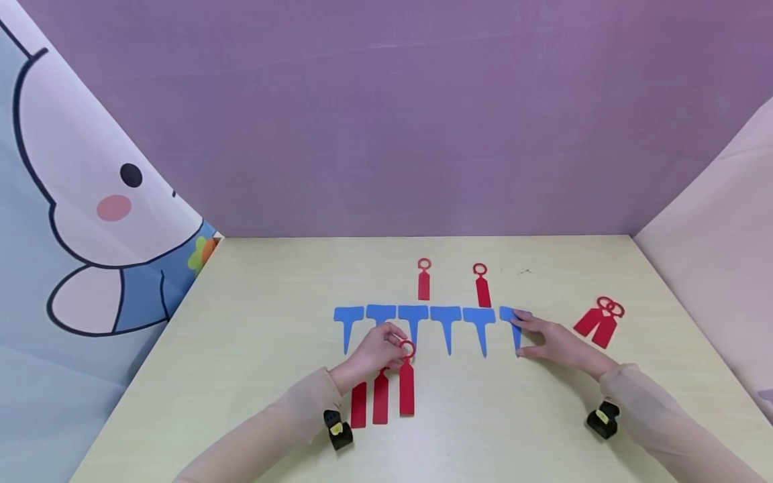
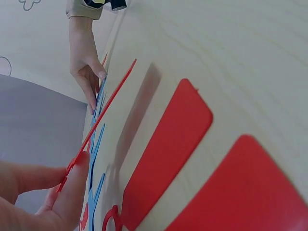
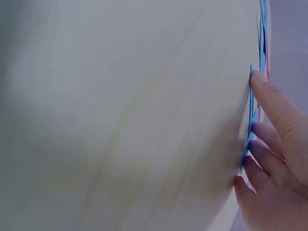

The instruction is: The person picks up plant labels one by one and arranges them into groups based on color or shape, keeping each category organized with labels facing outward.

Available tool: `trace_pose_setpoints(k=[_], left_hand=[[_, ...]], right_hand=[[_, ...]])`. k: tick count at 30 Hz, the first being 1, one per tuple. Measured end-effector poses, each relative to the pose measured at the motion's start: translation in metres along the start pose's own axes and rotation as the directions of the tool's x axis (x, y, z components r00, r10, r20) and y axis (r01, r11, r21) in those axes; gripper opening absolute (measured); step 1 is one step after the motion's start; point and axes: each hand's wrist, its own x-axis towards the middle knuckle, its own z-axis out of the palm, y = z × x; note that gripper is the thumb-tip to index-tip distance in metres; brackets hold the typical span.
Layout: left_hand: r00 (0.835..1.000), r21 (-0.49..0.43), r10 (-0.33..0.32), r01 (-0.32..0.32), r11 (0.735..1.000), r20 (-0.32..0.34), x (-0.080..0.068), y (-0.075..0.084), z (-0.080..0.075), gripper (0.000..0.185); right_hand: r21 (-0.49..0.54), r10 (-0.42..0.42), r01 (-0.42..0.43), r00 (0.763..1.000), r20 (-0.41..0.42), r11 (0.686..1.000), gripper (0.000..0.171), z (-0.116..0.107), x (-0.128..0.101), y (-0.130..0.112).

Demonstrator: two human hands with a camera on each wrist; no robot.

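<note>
6 blue T-shaped plant labels (image 1: 445, 314) lie in a row. The left hand (image 1: 378, 348) pinches 1 red ring-topped tag (image 1: 407, 392) at its ring end, raised over the table (image 1: 471, 429) beside 2 more red tags (image 1: 380, 404); a loose pinch could drop it askew. The right hand (image 1: 557, 341), fingers spread wide, touches the rightmost label (image 1: 507, 314); a sideways drag could skew it.

A pale wood-grain tabletop (image 1: 483, 436) carries blue T-shaped plant labels (image 1: 447, 313) in a row, two red ring-topped tags (image 1: 424, 286) toward its far edge, an overlapping pair (image 1: 606, 332) rightward, two more tags (image 1: 380, 402) nearer the front edge.
</note>
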Motion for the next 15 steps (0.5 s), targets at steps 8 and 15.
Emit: trace_pose_setpoints(k=[8,15], left_hand=[[0.997,0.044,0.057,-0.059,0.997,0.044,-0.0013,-0.0017,-0.0004,0.021],[0.984,0.227,0.164,-0.177,0.958,0.076,-0.0028,-0.0008,-0.003,0.021]], right_hand=[[0.007,0.013,-0.013,1.0,0.015,1.0,0.073,-0.0001,-0.0001,0.0001],[0.003,0.004,-0.004,1.0,0.011,1.0,0.073,0.0,0.0,-0.0001]])
